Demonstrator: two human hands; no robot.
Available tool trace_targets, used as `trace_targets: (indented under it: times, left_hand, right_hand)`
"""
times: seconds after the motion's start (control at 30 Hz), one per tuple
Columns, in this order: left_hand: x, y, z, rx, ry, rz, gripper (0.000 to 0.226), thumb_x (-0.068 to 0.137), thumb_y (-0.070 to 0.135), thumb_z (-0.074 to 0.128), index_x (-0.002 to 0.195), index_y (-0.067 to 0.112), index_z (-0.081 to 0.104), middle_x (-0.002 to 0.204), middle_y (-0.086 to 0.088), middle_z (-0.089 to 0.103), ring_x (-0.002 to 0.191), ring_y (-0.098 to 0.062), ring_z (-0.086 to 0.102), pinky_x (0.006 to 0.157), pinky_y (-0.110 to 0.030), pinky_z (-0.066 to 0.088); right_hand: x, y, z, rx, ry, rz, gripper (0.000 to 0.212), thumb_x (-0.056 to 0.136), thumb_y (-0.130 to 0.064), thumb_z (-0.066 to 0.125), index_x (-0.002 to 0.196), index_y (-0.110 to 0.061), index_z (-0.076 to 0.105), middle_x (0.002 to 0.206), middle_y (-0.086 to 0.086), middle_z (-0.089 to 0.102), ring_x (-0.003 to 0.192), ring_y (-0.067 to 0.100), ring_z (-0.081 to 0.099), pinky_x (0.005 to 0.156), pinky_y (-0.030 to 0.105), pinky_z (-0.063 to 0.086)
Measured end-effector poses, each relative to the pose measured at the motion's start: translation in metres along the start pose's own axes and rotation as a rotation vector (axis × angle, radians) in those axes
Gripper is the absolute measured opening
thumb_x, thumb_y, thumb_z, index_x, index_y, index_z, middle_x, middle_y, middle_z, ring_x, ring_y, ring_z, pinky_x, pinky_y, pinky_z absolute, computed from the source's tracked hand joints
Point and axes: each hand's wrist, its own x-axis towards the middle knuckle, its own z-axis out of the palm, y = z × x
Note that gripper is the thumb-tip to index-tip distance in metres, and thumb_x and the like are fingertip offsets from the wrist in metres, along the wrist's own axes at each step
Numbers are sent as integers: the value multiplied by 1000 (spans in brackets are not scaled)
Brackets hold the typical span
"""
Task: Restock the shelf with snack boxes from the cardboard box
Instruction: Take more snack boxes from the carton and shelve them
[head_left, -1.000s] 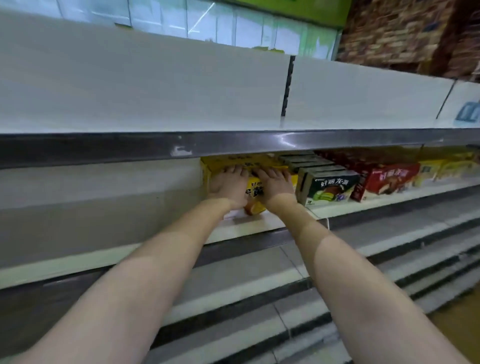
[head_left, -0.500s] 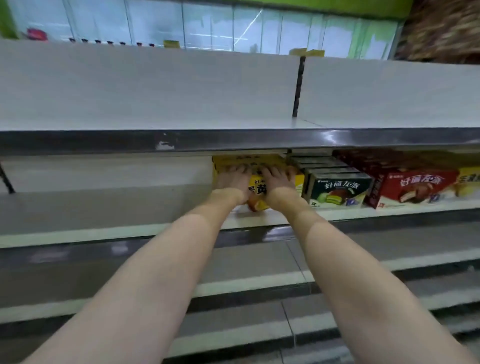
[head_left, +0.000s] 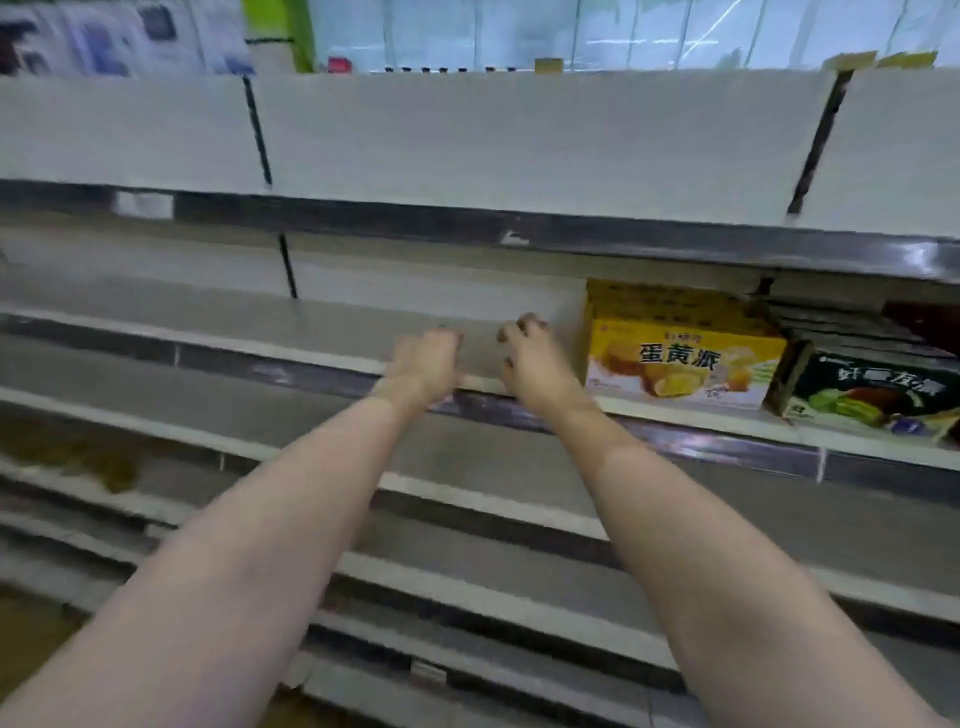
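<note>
My left hand (head_left: 426, 358) and right hand (head_left: 535, 358) hover loosely curled and empty just left of the yellow snack box (head_left: 680, 353) standing on the shelf (head_left: 363, 322), whose long bare stretch suggests much restocking remains; no cardboard box shows.

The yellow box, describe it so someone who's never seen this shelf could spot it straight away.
Find the shelf that both hands reach toward. Just past the right hand, the yellow box is the leftmost in the row, facing out at the shelf's front edge. It is bright yellow with a cake picture, unlike the dark green box on its right.
</note>
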Motion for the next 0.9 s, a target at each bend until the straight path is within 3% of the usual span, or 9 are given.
trace_targets:
  times: [0.1,0.2,0.3,0.37,0.53,0.6,0.67,0.9]
  left_hand:
    - [-40,-60,-6,70,24,-110,15,88,19,54,98,12,62,101,-17,67,98,-38,64,79,-39,50]
    - [-87,-122,-6,75,42,-201,23,91,21,53,109,11,62,107,-15,67,100,-37,65,78,-41,51]
    - [-136,-187,-2,77,-22,-326,22,90,21,53,108,12,62,106,-14,66,100,-36,65,79,-40,51]
    - [-169,-230,-2,42,-48,-411,16,89,22,54,101,14,62,103,-12,66,97,-35,64,76,-38,50]
    - [-264,-330,-4,15,-138,-550,20,93,21,51,111,18,59,105,-5,66,95,-28,64,75,-36,52]
    - [-308,-370,-2,-13,-143,-629,10,92,18,52,100,19,56,100,-6,67,90,-26,65,69,-33,50]
    - [-355,-405,2,-48,-137,-738,14,90,12,53,101,20,59,96,-8,67,88,-28,65,65,-32,47]
    - [-509,-489,5,-20,-66,-1099,14,86,15,56,98,19,60,97,-7,67,91,-32,66,71,-37,53]
  right_hand:
    - [7,-64,33,103,-61,-104,33,87,-6,57,120,-4,57,121,19,51,113,37,48,91,41,41]
    - [7,-130,71,158,-94,-218,32,88,-7,55,121,-6,55,119,18,53,111,36,48,89,42,41]
    - [3,-202,117,197,-191,-304,39,87,-9,56,125,-3,54,124,22,53,113,40,49,92,44,45]
    - [0,-251,151,237,-285,-339,32,85,-15,60,115,-5,56,116,20,55,107,40,52,88,47,47]
    - [-20,-374,218,278,-407,-483,28,90,-12,58,118,-9,56,117,14,55,106,32,54,92,41,46]
    - [-33,-425,243,306,-462,-490,28,94,-17,57,121,-10,57,121,11,54,112,28,53,95,39,46]
    - [-47,-476,270,340,-524,-462,31,95,-22,57,125,-13,56,124,9,55,115,26,54,96,39,48]
    - [-111,-632,323,407,-651,-647,3,94,-17,55,96,-15,55,101,5,56,93,22,55,80,39,51]
